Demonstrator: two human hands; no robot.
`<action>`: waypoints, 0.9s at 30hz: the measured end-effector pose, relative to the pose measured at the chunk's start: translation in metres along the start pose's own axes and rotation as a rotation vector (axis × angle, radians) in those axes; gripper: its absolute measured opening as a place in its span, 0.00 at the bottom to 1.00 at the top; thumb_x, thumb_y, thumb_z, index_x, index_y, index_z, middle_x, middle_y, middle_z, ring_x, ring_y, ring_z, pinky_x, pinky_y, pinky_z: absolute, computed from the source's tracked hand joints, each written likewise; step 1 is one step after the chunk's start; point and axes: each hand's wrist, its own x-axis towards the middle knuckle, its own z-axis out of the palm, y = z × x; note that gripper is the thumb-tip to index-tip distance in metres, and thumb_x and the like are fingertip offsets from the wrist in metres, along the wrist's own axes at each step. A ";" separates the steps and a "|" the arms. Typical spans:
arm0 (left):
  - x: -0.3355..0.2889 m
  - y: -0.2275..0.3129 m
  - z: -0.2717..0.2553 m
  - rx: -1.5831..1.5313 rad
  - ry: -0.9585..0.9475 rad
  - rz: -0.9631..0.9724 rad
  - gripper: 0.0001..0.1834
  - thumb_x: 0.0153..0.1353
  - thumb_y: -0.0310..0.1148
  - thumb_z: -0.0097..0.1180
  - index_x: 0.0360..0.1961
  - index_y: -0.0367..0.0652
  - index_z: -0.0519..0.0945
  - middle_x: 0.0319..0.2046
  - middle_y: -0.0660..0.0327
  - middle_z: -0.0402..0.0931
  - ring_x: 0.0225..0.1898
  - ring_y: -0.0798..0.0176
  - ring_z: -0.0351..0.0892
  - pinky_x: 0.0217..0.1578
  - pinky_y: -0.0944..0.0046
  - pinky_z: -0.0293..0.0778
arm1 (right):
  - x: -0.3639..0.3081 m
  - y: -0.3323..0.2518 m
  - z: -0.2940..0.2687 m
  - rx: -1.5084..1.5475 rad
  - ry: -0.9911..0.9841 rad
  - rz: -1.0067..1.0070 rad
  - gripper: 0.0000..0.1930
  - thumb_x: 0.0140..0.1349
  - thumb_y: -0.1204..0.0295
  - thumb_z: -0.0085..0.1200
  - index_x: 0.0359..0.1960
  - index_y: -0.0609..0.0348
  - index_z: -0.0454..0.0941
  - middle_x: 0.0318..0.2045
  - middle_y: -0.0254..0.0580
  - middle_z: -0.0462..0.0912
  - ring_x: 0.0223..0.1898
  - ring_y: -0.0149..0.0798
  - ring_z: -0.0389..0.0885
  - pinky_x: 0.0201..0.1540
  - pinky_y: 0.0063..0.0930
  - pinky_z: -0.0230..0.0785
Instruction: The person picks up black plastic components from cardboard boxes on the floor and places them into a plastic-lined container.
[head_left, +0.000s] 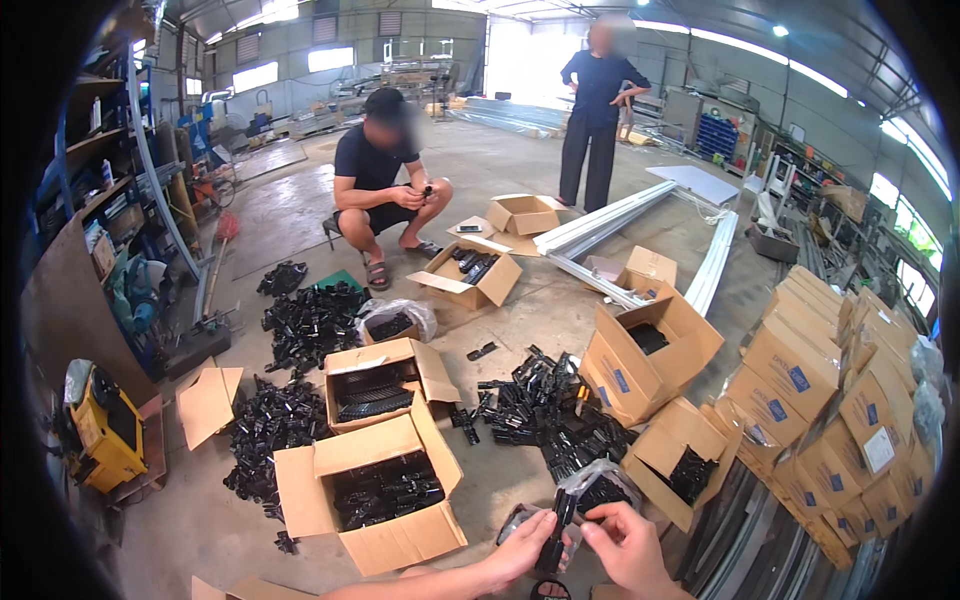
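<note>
My left hand (pixel 524 548) grips a long black plastic part (pixel 562 525), held upright low in the view. Just right of it is my right hand (pixel 628 548), fingers curled and thumb and forefinger close together. Whatever is between those fingertips is too small to make out. Behind my hands lies a clear plastic bag (pixel 603 472) with black parts in it. Beyond the bag spreads a pile of similar black parts (pixel 535 405). An open cardboard box (pixel 405 545) of black parts stands to the left of my hands, and another open box (pixel 655 455) to the right.
A co-worker (pixel 375 165) sits on a low stool, handling a small black piece; another person (pixel 600 110) stands farther back. Further black heaps (pixel 275 430) lie left. Stacked closed cartons (pixel 790 370) and long metal profiles (pixel 745 530) flank the right. White frames (pixel 640 235) rest behind.
</note>
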 end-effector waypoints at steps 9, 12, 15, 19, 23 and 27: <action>-0.020 0.011 0.023 0.025 -0.071 -0.088 0.17 0.76 0.46 0.44 0.54 0.45 0.67 0.41 0.62 0.77 0.36 0.68 0.80 0.37 0.66 0.80 | 0.001 0.062 -0.001 0.418 0.013 0.307 0.16 0.71 0.63 0.56 0.52 0.62 0.75 0.31 0.31 0.81 0.29 0.23 0.77 0.26 0.17 0.65; -0.005 0.015 0.045 0.060 -0.073 -0.138 0.16 0.75 0.47 0.47 0.53 0.47 0.70 0.46 0.64 0.79 0.39 0.69 0.81 0.40 0.68 0.80 | 0.008 0.061 -0.018 0.430 -0.069 0.308 0.14 0.69 0.64 0.58 0.47 0.63 0.77 0.33 0.33 0.82 0.32 0.23 0.80 0.30 0.17 0.69; -0.017 0.018 0.035 -0.031 -0.030 -0.126 0.18 0.75 0.44 0.49 0.57 0.45 0.70 0.47 0.62 0.79 0.45 0.67 0.82 0.43 0.66 0.81 | 0.008 0.065 -0.003 0.287 -0.118 0.300 0.10 0.68 0.67 0.60 0.41 0.63 0.80 0.31 0.31 0.82 0.32 0.21 0.78 0.33 0.17 0.70; 0.005 -0.003 0.028 -0.030 -0.062 -0.072 0.20 0.75 0.41 0.50 0.61 0.41 0.69 0.50 0.58 0.79 0.48 0.65 0.82 0.45 0.65 0.81 | 0.008 0.066 -0.004 0.449 -0.006 0.397 0.09 0.68 0.69 0.59 0.39 0.64 0.80 0.30 0.34 0.83 0.29 0.24 0.79 0.31 0.21 0.73; 0.006 -0.001 0.042 0.059 -0.072 -0.039 0.24 0.73 0.40 0.52 0.65 0.42 0.66 0.51 0.59 0.79 0.49 0.70 0.80 0.48 0.68 0.76 | 0.007 0.067 -0.014 0.465 0.121 0.346 0.07 0.68 0.69 0.58 0.36 0.60 0.79 0.26 0.32 0.81 0.23 0.23 0.76 0.24 0.20 0.69; 0.009 -0.011 0.032 -0.019 -0.059 0.031 0.26 0.71 0.37 0.57 0.66 0.45 0.65 0.52 0.60 0.78 0.52 0.68 0.79 0.50 0.66 0.76 | 0.006 0.090 0.002 0.520 0.130 0.323 0.08 0.70 0.66 0.56 0.36 0.58 0.77 0.29 0.29 0.80 0.26 0.22 0.75 0.25 0.20 0.67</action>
